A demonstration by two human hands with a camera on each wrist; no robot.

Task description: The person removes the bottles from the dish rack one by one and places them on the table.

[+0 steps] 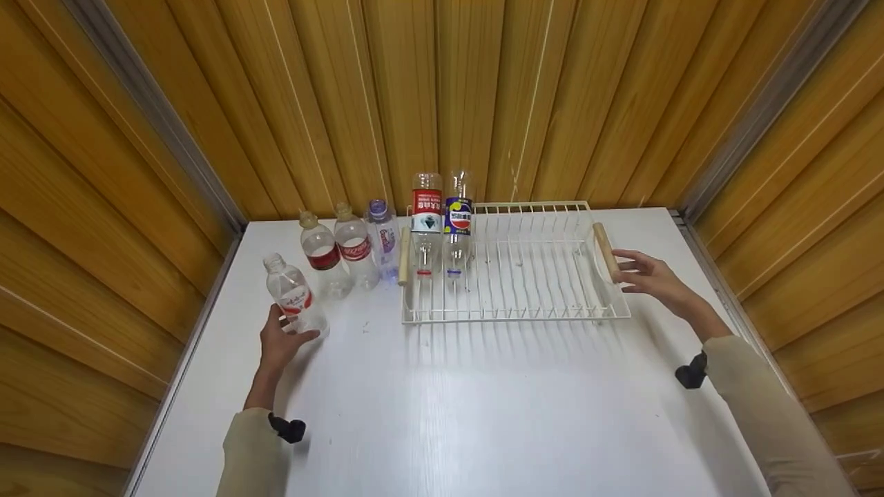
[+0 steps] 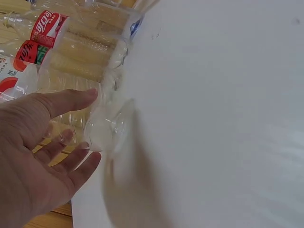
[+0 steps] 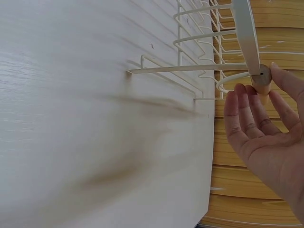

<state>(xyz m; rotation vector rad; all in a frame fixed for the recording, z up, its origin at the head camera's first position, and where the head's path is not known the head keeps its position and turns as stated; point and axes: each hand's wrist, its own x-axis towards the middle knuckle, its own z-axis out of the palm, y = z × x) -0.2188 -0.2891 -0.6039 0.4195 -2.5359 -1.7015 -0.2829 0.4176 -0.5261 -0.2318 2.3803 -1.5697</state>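
My left hand [image 1: 282, 342] is at the lower part of a clear plastic bottle [image 1: 297, 297] with a red and white label, thumb on one side and curled fingers on the other. The bottle is uncapped and stands neck up on the white table. In the left wrist view its base [image 2: 107, 128] shows past the thumb [image 2: 71, 100]. My right hand [image 1: 652, 279] holds the right wooden handle [image 1: 605, 252] of a white wire dish rack [image 1: 518, 320] between thumb and fingers. Two bottles, one red-labelled [image 1: 427, 210] and one Pepsi [image 1: 458, 215], lie neck toward me at the rack's left end.
Left of the rack stand two red-labelled cola bottles [image 1: 323, 257] [image 1: 356, 250] and a purple-tinted bottle [image 1: 385, 241], close together. The rack's left wooden handle [image 1: 404, 257] is beside them. Wood-patterned walls [image 1: 525, 103] border the white table [image 1: 442, 414] at the back and sides.
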